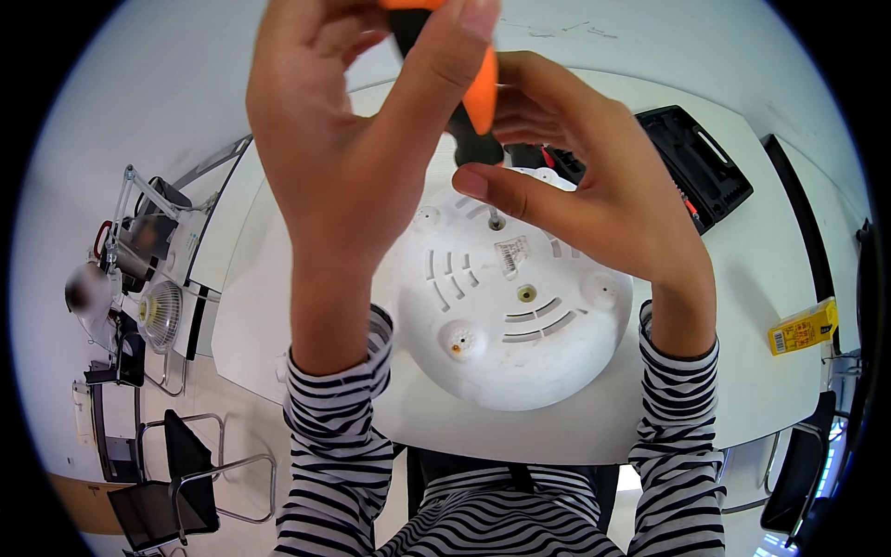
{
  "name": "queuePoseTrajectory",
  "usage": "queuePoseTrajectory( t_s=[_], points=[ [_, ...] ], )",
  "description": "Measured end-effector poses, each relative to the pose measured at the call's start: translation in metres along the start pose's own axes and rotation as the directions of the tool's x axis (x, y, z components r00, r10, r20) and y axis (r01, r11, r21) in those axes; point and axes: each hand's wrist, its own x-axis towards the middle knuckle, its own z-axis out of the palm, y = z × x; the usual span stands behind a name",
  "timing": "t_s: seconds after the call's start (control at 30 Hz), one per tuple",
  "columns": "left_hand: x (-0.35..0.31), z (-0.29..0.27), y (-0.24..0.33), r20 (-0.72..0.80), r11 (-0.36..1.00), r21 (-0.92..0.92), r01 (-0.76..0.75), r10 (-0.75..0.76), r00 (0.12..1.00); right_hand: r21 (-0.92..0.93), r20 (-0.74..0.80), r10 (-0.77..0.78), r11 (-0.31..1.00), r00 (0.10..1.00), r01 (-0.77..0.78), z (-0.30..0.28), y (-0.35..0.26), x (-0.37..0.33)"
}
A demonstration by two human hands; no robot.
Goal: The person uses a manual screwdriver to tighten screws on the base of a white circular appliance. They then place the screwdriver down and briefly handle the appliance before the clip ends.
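Between my hands, above the table, is an orange-and-black handle [481,97] that looks like a screwdriver's. My left hand [348,153] is closed round its upper part, thumb along the side. My right hand [599,176] curls its fingers and thumb about the lower end. Below the right thumb, a short metal shaft [495,215] shows at a recessed hole; its link to the handle is hidden. That hole belongs to a round white plastic housing [520,381] with slotted vents and several round recesses, lying on the table under my hands.
An open black tool case [698,167] lies at the far right of the white table [278,348]. Near the right edge rests a yellow packet [803,327]. Left of the table stand a caged fan [161,316], a jointed-arm lamp [90,290] and black chairs [190,455].
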Motion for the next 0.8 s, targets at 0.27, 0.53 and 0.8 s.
queuePoseTrajectory(
  t_s=[0.27, 0.53, 0.8],
  points=[
    [-0.006, 0.005, 0.003, -0.026, 0.963, 0.214, -0.166, 0.176, 0.984, -0.401, -0.203, -0.163, 0.913, 0.966, 0.070, 0.015, -0.010, -0.002],
    [0.005, -0.002, -0.001, 0.361, 0.963, -0.241, 0.123, -0.029, 0.932, -0.135, -0.213, 0.056, 0.987, 0.975, -0.086, 0.001, -0.008, -0.003],
    [0.012, -0.003, 0.004, 0.377, 0.952, -0.241, 0.189, -0.088, 0.922, -0.103, -0.145, -0.010, 0.995, 0.989, -0.005, -0.005, -0.004, -0.004]
  ],
)
